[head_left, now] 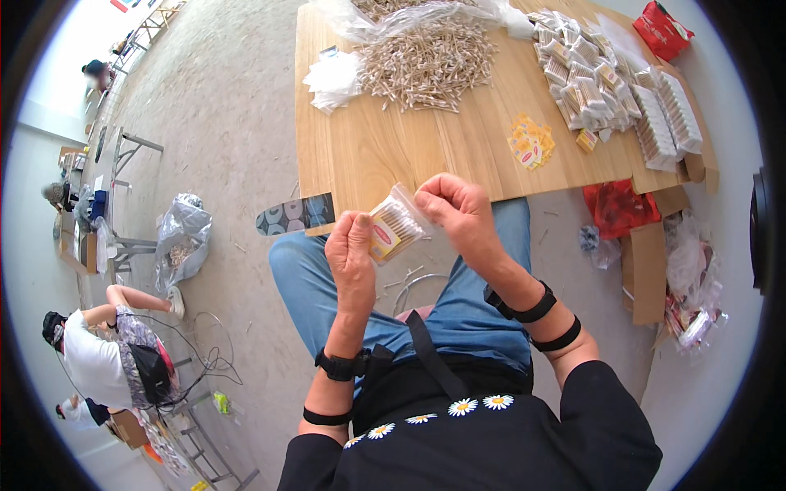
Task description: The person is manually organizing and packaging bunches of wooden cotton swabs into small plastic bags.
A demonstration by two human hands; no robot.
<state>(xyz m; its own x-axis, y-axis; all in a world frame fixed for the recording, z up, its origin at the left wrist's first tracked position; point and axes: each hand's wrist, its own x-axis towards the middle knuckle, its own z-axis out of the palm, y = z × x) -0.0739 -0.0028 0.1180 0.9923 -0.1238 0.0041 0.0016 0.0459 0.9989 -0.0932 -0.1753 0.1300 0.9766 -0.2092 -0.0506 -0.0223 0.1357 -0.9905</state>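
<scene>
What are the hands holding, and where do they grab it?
Both hands hold one small clear bag of little wooden sticks. The left hand pinches its lower left edge, and the right hand pinches its top right corner, above the person's lap.

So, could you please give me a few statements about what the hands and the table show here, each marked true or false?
1. Both hands hold one small clear bag of little wooden sticks. True: the left hand and the right hand pinch it.
2. The bag rests flat on the wooden table. False: it is held up in front of the table's near edge.
3. A loose pile of sticks lies on the table. True.
4. The filled packets are stacked on the floor. False: they lie on the table's right side.
</scene>
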